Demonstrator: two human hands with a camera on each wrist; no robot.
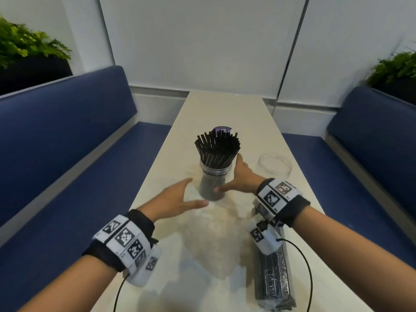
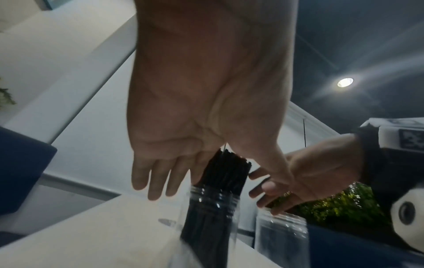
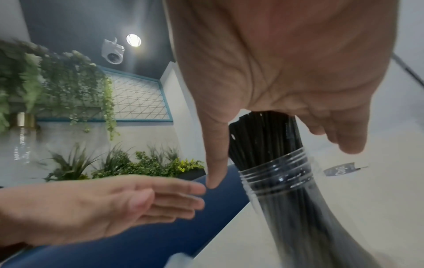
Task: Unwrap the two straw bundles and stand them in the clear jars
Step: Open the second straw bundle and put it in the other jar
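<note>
Blue padded benches (image 1: 67, 122) flank a long pale table (image 1: 225, 109) set against white wall panels, with green plants (image 1: 27, 43) on the ledges behind. At the table's middle, a person's right hand (image 1: 242, 176) is spread beside a clear jar (image 1: 212, 183), fingers straight and thumb reaching toward the jar's base; whether the thumb touches the plastic cannot be told. The left hand (image 1: 177, 201) hangs flat and relaxed just on the jar's other side, fingers extended, gripping nothing. The jar stands upright, packed with black straws (image 1: 217, 145) that fan out above its threaded neck. A second clear jar (image 1: 274, 165) stands to the right, near the table's edge. A wrapped bundle of black straws (image 1: 273, 278), in clear film, lies lengthwise near the person, partly under the right wrist. A purple label (image 1: 222, 129) shows behind the standing straws, its white lettering too small to read. Both wrists carry bands (image 1: 126, 239) printed with black-and-white square codes.

The left wrist view alone shows both jars side by side from low down, the second jar (image 2: 281, 234) beneath the right hand's fingers (image 2: 261, 192). The right wrist view alone shows a white ceiling camera (image 3: 113, 52), a ceiling light (image 3: 133, 40) and a blue-framed lattice panel (image 3: 137, 99), plus a small dark tag (image 3: 339, 170) lying on the table, its script unreadable.
</note>
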